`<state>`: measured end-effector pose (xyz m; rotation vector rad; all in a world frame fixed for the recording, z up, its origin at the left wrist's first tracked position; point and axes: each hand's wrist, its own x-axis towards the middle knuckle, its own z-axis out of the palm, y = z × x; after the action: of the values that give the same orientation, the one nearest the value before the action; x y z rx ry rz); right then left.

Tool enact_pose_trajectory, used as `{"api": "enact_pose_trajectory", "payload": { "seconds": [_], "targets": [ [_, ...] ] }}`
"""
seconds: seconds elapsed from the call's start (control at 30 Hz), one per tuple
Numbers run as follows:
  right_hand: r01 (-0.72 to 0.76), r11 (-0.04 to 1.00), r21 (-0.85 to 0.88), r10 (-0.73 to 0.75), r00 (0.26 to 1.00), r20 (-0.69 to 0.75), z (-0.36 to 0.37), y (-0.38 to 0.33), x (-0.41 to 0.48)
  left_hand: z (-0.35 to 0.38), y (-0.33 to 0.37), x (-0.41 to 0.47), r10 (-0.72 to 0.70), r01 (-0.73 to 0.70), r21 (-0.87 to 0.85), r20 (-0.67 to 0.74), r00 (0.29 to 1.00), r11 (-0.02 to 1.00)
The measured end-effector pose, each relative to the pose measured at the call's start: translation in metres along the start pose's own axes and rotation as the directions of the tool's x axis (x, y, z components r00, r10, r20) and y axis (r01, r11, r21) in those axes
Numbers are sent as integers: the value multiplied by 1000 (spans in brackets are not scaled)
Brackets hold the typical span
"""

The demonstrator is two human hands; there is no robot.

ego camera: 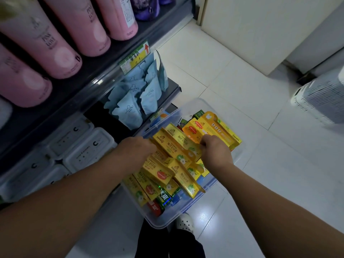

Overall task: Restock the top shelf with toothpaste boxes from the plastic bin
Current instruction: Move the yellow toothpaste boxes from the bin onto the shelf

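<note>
Clear bin (163,220) sits on white tiled floor (242,94).

Pink bottles (61,40) are standing at far left, blue pouches (130,112) are leaning beneath them, white packs (83,146) are lying nearer, and a vented white appliance (320,97) is sitting at right.

Single head-worn wide-angle view, facing steeply down and forward, close above the clear plastic bin (167,219) on the white tiled floor (232,81), dark grey shelving (89,84) at left.
</note>
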<state>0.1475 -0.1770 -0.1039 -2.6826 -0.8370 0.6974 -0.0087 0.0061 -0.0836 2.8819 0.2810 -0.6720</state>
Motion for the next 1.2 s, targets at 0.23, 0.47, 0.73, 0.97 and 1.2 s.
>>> {"api": "enact_pose_trajectory", "payload": {
  "seconds": [0.23, 0.47, 0.73, 0.97, 1.2],
  "targets": [
    [13, 996, 84, -5, 996, -85, -56, -5, -12, -47, 3, -26, -200, 187, -197, -49, 979, 963],
    [142, 986, 87, -126, 979, -163, -127, -26, -37, -111, 17, -58, -314, 272, -259, -138, 939, 927],
    [303, 948, 96, -274, 931, -240, -212, -62, -76, -186, 44, -110, -371, 298, -263, -298, 880, 918],
    [486, 870, 84, -442, 843, -307, -267, -110, -117, -243, 66, -189, -419, 329, -274, -409, 810, 904],
    [705, 706, 71, -646, 681, -344, -300, -171, -165, -279, 78, -281, -487, 440, -216, -491, 722, 871]
  ]
}}
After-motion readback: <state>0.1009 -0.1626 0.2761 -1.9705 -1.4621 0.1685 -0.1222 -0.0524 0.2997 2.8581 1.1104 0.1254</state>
